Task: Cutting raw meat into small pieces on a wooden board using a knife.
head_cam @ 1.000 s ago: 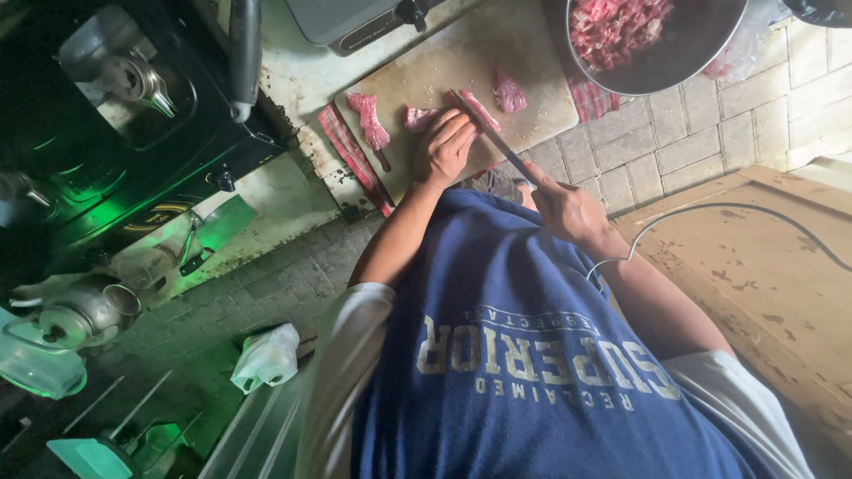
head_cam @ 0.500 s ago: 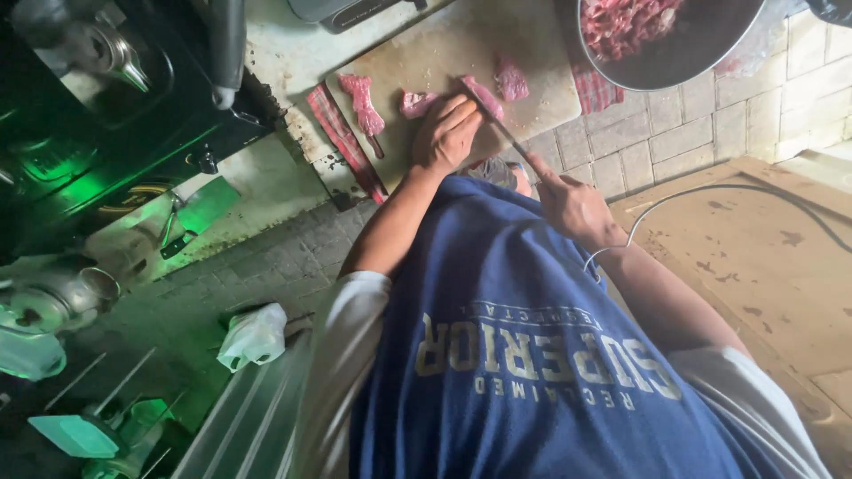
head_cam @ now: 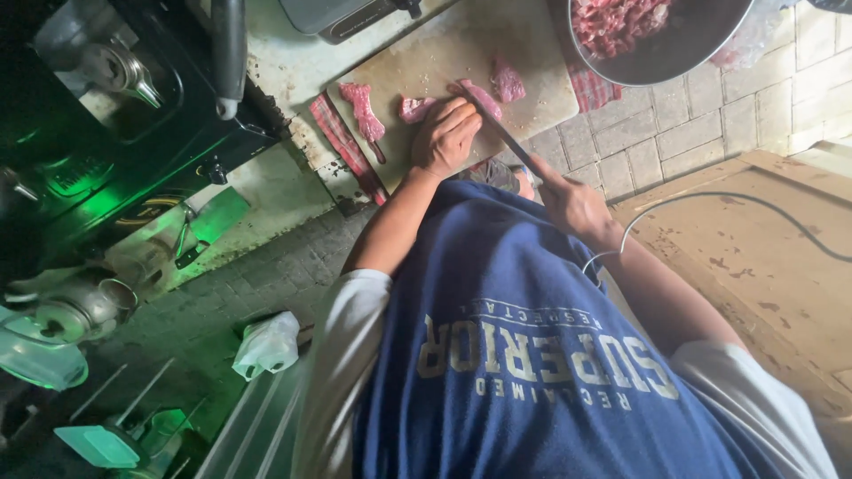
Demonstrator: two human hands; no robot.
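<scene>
Raw red meat lies in strips on the pale cutting board [head_cam: 426, 71], which sits on the tiabletop's tiled edge with a red checked cloth [head_cam: 342, 146] tucked under its near side, likely to keep it from sliding. My left hand [head_cam: 446, 137] presses down on one meat strip [head_cam: 479, 96] near the board's middle, fingers curled over it in a narrow grip that pins it flat. My right hand [head_cam: 572, 202] is wrapped closed around the handle of a knife [head_cam: 506, 142]; the blade runs up and across to the pinned strip, meeting it just beside my left fingers. That hold puts the edge where the steadying hand can guide it. Three other pieces rest on the board: a long strip [head_cam: 364, 111] at the left, a small piece [head_cam: 413, 108] just beside my left hand, and another piece [head_cam: 508, 82] beyond the blade. A large metal bowl [head_cam: 701, 44] stands past the board's right corner, holding a heap of cut meat pieces [head_cam: 617, 18]. A thin cable [head_cam: 737, 200] crosses the wooden surface near my right arm
</scene>
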